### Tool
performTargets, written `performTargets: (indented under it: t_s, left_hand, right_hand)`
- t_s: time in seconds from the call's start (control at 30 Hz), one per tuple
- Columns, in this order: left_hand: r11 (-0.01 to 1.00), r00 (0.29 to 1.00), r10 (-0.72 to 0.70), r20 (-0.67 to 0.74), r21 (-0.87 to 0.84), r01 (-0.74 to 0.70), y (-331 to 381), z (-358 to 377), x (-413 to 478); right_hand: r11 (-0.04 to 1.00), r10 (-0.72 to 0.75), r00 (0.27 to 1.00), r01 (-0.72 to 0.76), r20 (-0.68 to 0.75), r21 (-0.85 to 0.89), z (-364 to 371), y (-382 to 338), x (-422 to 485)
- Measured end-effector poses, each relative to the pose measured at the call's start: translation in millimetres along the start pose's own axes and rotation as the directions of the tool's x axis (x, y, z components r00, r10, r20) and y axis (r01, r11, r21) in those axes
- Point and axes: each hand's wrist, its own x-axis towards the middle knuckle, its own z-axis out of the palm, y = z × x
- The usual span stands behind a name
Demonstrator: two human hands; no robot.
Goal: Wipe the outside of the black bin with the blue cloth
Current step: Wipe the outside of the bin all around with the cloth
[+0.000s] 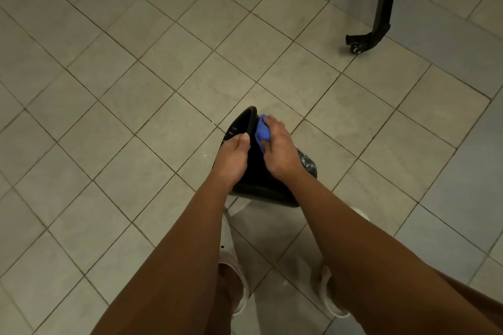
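You stand on a floor (109,89) of pale grey tiles with dark lines between them. Nearest to you are your two feet in white slippers (231,253), a little apart, with the toes pointing forward. Your two bare forearms reach down and forward over them.

Just in front of the slippers is the black bin (255,171). It is tilted, not upright, with its mouth turned to your left. Whether its lower part touches the floor, you cannot tell, because your arms cover it.

Your left hand (234,157) grips the rim of the bin. Its fingers are close together and curled over the rim, and the thumb lies along the outside.

Your right hand (280,149) holds the blue cloth (262,130). Its fingers are bent around the crumpled cloth and press it against the outer wall of the bin, near the rim and just beside the left hand. Part of the cloth shows beyond the fingertips.

Far away, towards the far right of the floor, stands a black metal leg (381,7) with a small wheel (356,48) at its foot, well apart from the bin.
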Motion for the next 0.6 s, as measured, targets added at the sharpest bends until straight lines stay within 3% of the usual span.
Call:
performTargets:
  t_s: [0.13, 0.3, 0.4, 0.6]
  left_hand:
    - [0.999, 1.0, 0.017, -0.025, 0.043, -0.016, -1, 4, 0]
    - [0.997, 0.999, -0.003, -0.049, -0.073, -0.001, -2, -2, 1]
    - [0.996, 0.997, -0.003, -0.08, -0.091, -0.004, -2, -1, 1]
    - [0.999, 0.988, -0.024, -0.152, -0.028, 0.02, -5, 0, 3]
  right_hand:
    - [0.972, 0.229, 0.958, -0.234, -0.171, -0.01, 7, -6, -13]
    - [0.998, -0.067, 0.997, 0.066, -0.04, -0.016, 20, -18, -24]
    - [0.993, -0.114, 0.993, 0.114, 0.0, 0.019, 10, -3, -23]
    - [0.977, 0.182, 0.978, -0.192, -0.101, -0.092, 17, 7, -41]
